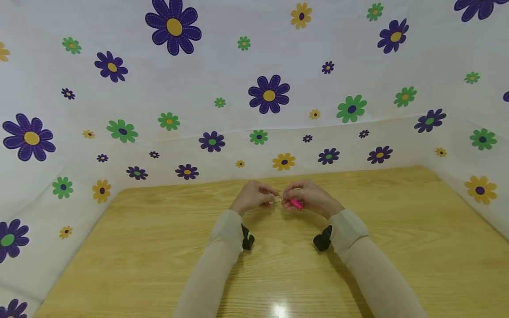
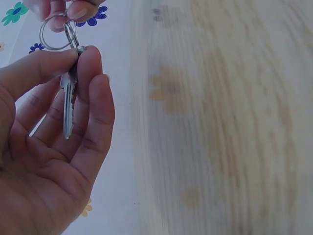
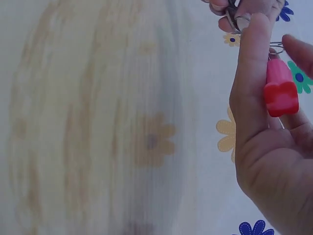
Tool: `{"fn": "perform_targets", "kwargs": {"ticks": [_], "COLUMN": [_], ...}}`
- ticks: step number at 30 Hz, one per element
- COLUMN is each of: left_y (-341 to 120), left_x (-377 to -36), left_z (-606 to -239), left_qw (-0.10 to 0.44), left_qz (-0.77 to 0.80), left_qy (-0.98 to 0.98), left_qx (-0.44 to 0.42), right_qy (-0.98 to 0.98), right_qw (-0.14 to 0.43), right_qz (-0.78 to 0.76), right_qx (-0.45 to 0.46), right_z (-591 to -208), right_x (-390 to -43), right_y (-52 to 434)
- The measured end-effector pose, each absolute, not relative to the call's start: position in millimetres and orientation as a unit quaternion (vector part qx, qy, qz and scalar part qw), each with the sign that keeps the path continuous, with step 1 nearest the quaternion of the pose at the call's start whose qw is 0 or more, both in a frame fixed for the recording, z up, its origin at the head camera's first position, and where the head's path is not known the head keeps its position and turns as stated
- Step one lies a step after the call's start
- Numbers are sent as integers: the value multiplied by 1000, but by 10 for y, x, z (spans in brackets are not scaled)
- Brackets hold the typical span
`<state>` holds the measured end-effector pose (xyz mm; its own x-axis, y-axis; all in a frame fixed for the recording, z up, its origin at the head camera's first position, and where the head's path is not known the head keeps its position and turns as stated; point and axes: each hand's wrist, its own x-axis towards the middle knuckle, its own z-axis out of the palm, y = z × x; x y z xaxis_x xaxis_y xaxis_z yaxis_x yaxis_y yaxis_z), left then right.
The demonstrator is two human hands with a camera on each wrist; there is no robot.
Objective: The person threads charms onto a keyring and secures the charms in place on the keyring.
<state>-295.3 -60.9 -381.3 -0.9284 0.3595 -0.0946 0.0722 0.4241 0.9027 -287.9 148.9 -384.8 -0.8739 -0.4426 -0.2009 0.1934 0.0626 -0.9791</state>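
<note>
Over the far middle of the table, my left hand (image 1: 253, 195) and right hand (image 1: 312, 196) meet almost fingertip to fingertip. Between its thumb and forefinger, the left hand pinches the head of a silver key (image 2: 68, 110), whose toothed blade points down past the curled palm. Just above it, a round metal key ring (image 2: 42, 36) is gripped by the right fingertips at the top of the left wrist view. A pink and red keychain charm (image 3: 281, 93) hangs by the right palm; in the head view the pink charm (image 1: 296, 203) shows under the right fingers.
The hands are above a light wood-grain table (image 1: 159, 247). A white cloth with printed flowers (image 1: 222, 79) rises behind the table and along both sides. Dark wrist mounts (image 1: 247, 238) sit at both sleeve cuffs.
</note>
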Motion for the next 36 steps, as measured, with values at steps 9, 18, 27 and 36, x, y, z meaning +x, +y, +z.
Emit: {"fn": "perform_targets", "kwargs": {"ticks": [9, 18, 27, 36], "left_y": [-610, -637, -627, -573], "left_x": [-2961, -2948, -2959, -2964], "left_z": [-3832, -3811, -3830, -3850], "left_qw": [136, 136, 132, 130], "left_qz": [525, 529, 525, 516], "left_qy": [829, 827, 828, 834], "left_qx": [132, 133, 145, 142], "right_qy": [736, 790, 787, 745], "right_qw": [213, 181, 133, 137], "right_qz": [-632, -577, -595, -650], "right_qx": [-117, -102, -93, -64], "right_z": [-3877, -3840, -3833, -3859], "right_x": [-2830, -2848, -2862, -2860], "right_y": [1452, 1464, 1423, 1409]}}
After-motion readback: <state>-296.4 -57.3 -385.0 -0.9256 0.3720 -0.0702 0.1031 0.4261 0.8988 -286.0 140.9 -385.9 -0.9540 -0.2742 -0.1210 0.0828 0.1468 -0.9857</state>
